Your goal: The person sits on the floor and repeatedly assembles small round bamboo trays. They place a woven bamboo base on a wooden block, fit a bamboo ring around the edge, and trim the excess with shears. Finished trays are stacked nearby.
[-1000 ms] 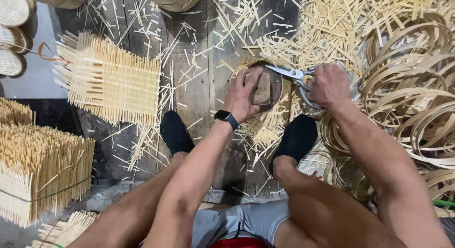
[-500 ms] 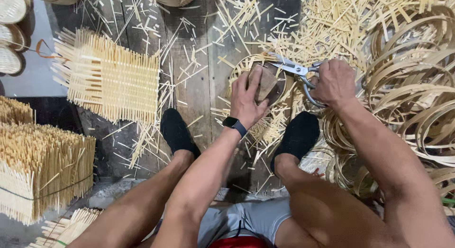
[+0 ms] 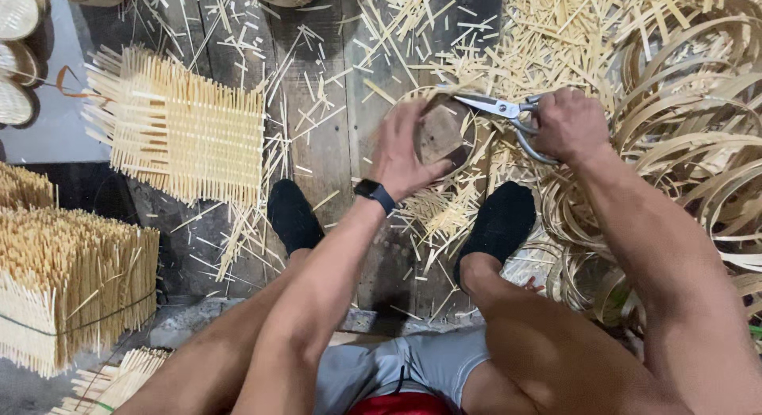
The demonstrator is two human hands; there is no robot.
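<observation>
Right grip (image 3: 567, 125) on steel scissors (image 3: 496, 108)

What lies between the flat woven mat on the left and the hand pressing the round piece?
Head view: dark floor planks strewn with loose bamboo slivers.

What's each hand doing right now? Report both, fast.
Left hand: fingers spread, pressing on the round wooden block.
Right hand: closed on the scissors, blades at the block's edge.

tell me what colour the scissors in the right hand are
Silver metal, blades and handles alike; the scissors, held in the right hand, show best in the head view.
</observation>
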